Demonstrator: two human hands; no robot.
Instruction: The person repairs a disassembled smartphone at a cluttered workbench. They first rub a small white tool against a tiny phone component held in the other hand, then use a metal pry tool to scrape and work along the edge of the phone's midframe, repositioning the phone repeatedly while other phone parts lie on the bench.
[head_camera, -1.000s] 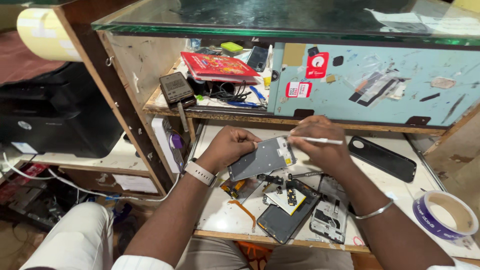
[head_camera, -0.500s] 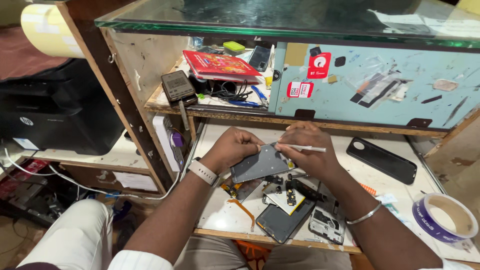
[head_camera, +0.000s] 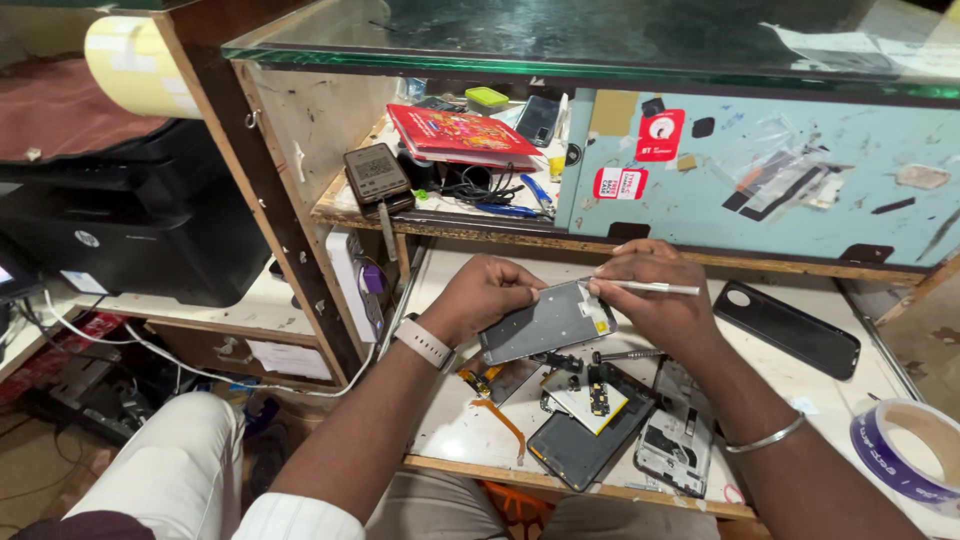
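Observation:
My left hand (head_camera: 487, 294) grips the left edge of a grey phone frame panel (head_camera: 549, 322) and holds it tilted above the worktop. My right hand (head_camera: 660, 296) pinches a thin white tool (head_camera: 648, 288), its tip resting at the panel's upper right corner. Below the panel lie an opened dark phone body (head_camera: 585, 440) with small parts on it, and a bare phone chassis (head_camera: 675, 448). A watch with a pale strap sits on my left wrist, a metal bangle on my right.
A black phone back cover (head_camera: 787, 328) lies to the right, a roll of blue tape (head_camera: 908, 453) at the far right. The shelf behind holds a red booklet (head_camera: 460, 133), a small meter (head_camera: 375, 177) and cables. A black printer (head_camera: 130, 235) stands left.
The panel has tilted and shifted slightly; my right hand has brought the white tool down to its upper right corner. Both hands stay on the same things.

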